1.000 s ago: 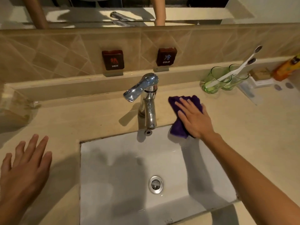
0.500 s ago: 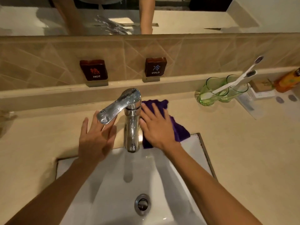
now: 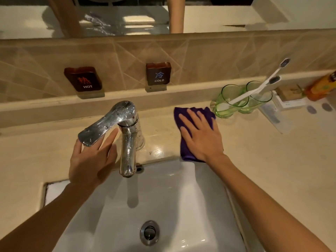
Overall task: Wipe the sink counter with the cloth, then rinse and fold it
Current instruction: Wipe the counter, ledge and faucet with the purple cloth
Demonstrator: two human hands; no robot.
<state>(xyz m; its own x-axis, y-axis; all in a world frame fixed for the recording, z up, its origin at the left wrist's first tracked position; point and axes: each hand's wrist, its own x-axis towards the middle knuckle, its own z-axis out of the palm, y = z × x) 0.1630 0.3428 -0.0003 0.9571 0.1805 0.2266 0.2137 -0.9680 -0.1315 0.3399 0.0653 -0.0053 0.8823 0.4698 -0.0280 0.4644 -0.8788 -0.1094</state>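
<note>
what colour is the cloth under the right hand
Purple: the cloth lies flat on the counter under the right hand, plain in the head view.

Left wooden plaque (image 3: 82, 79): the word "HOT" in white, under a red Chinese character; it stands on the ledge.
Right wooden plaque (image 3: 158, 74): the word "COLD" in white, under a blue Chinese character.

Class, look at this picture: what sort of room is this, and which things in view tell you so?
Most likely a bathroom, perhaps a hotel's. A white sink with a chrome tap is set into the counter, toothbrushes stand in green glasses, and a mirror runs above.
</note>
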